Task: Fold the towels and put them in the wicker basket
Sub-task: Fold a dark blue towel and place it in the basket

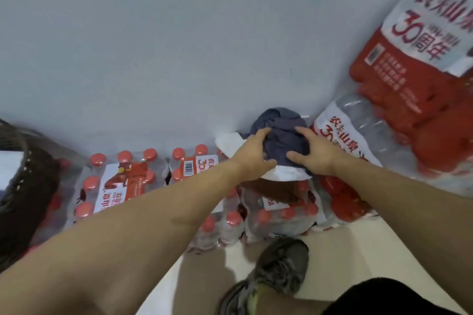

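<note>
Both of my hands are out in front of me on a crumpled grey-blue towel (pixel 281 133). My left hand (pixel 252 155) cups its left side, fingers curled over the top edge and thumb pressed in below. My right hand (pixel 313 152) grips the right side, fingers bent over the cloth and thumb tucked in at the lower front.

That towel sits bunched on a white towel (pixel 286 174), and under the white one I can see the edge of a brown towel (pixel 271 190): three cloths stacked on shrink-wrapped packs of red-capped water bottles (pixel 122 181) that line the foot of the pale wall (pixel 179 33).

To the right, bigger bottle packs (pixel 409 89) with red and white labels lean up close, one just beside my right wrist.

Far left, well apart from the towels, is the dark wicker basket (pixel 23 186), its rim partly cut off by the frame, with something white showing inside.

Below my arms, my grey shoe (pixel 279 271) stands on the pale floor (pixel 358 245).
</note>
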A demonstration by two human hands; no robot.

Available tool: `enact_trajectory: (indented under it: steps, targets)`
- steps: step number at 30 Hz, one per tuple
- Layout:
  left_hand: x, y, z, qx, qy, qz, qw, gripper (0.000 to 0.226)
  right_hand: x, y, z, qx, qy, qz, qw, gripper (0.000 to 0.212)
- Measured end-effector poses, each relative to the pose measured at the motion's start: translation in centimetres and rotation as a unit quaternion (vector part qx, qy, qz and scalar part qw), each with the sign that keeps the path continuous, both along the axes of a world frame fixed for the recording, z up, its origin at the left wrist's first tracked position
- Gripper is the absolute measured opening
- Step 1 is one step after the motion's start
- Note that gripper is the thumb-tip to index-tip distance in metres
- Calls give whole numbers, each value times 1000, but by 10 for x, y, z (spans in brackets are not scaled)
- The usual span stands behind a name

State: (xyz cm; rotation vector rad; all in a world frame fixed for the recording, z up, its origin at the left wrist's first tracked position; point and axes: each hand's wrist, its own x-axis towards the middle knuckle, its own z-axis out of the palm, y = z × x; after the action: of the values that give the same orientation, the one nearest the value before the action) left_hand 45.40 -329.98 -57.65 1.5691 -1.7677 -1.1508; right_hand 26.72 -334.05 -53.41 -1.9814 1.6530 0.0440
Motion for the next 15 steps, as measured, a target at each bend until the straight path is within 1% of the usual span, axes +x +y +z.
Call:
enact_trajectory:
  steps: [2,3,4,5,7,8,9,10,11,12,14,15]
  targets:
    - [-7,-10,-5,26,41,18,999,90,3,-5,-9,9,48,13,999,85]
    - [-8,-14,-6,39,39,37,998,88,7,-7,-11,1,59,12,998,83]
    - [-8,-18,-7,46,17,52,997,80,11,-7,-13,-8,59,8,998,78]
    - [-8,-22,-6,47,-14,55,997,66,15,-8,-13,-19,57,7,998,70]
    - [-10,-26,-3,52,-52,37,997,29,23,-7,-14,-25,67,10,997,43]
    - [-12,-26,-1,54,-57,28,997,17,27,-4,-14,-22,74,12,997,30]
    - [-13,-25,2,51,-60,25,997,14,31,-2,-13,-23,76,13,997,24]
    - [-14,-25,5,45,-62,27,997,15,33,0,-11,-27,65,8,997,23]
    - [-13,-23,7,34,-59,36,997,17,34,1,-10,-20,24,-8,999,25]
    - [-11,-22,12,18,-49,50,997,18,34,3,-7,-3,-46,-32,998,26]
    - [1,-17,26,-29,-24,76,996,19,36,11,4,22,-195,-67,978,23]
    - [9,-14,35,-57,-15,85,995,19,38,15,11,19,-243,-69,967,17]
